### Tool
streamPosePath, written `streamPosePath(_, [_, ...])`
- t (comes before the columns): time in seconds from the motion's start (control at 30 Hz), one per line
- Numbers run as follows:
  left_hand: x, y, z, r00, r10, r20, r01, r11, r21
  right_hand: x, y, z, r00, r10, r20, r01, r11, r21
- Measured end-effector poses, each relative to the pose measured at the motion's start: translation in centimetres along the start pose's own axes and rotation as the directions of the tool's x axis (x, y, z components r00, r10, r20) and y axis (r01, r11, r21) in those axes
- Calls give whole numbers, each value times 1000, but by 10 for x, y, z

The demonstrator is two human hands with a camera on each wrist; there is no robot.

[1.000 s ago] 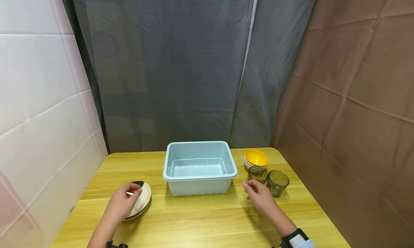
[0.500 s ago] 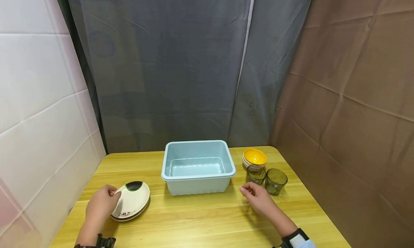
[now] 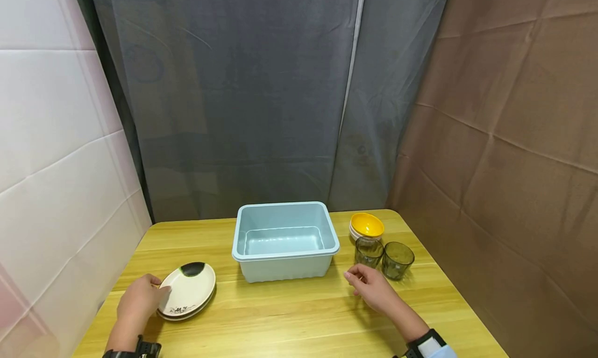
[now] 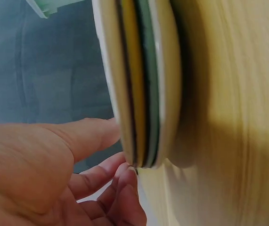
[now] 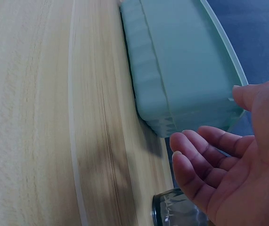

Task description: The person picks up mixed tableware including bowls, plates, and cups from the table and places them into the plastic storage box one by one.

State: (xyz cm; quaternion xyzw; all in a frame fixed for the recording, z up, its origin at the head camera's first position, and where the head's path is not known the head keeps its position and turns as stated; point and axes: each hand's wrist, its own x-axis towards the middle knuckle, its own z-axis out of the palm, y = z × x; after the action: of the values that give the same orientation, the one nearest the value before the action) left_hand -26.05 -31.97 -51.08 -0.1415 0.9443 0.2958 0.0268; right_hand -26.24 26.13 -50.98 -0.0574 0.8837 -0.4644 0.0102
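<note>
At the table's left lies a stack of small plates point(image 3: 189, 288). The top one is cream with a dark green patch at its rim and small dark writing. My left hand point(image 3: 140, 297) pinches the stack's left rim, thumb over the top plate's edge and curled fingertips at the rim. In the left wrist view the plates point(image 4: 136, 89) show edge-on, with yellow and green bands between pale rims. My right hand point(image 3: 371, 288) hovers, loosely curled and holding nothing, in front of two dark green glasses point(image 3: 398, 259). The right wrist view shows its fingers apart, near the tub.
A light blue plastic tub point(image 3: 287, 269) stands at the middle of the wooden table point(image 3: 275, 321). Behind the glasses, a yellow bowl point(image 3: 367, 224) sits stacked on white at the back right. Grey, white and brown cloth hangs around the table.
My left hand has moved left from over the plates to their left rim, uncovering the top plate. The right hand has barely moved, and the head view has shifted slightly.
</note>
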Motion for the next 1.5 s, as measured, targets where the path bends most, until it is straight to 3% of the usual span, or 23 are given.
streamPosePath(0.53, [3,-10,3,1000,0,-21,0,1000,-6,-1,2,-1,1000,-6,29,6,1000,7])
streamPosePath(0.83, [1,-12,-1,995,56,-86,-55,998,14,-2,3,-1,999,6,42,-6,1000,-6])
streamPosePath(1.03, [1,-17,-4,997,25,-73,-31,995,-92,-2,3,-2,999,8,38,-7,1000,-14])
streamPosePath(1.23, [3,-27,-7,996,47,-79,-60,983,-176,-2,2,-2,999,10,35,-9,1000,-16])
streamPosePath(1.5, [8,-31,-5,997,58,-42,-69,940,-335,0,5,0,999,19,41,-18,1000,-8])
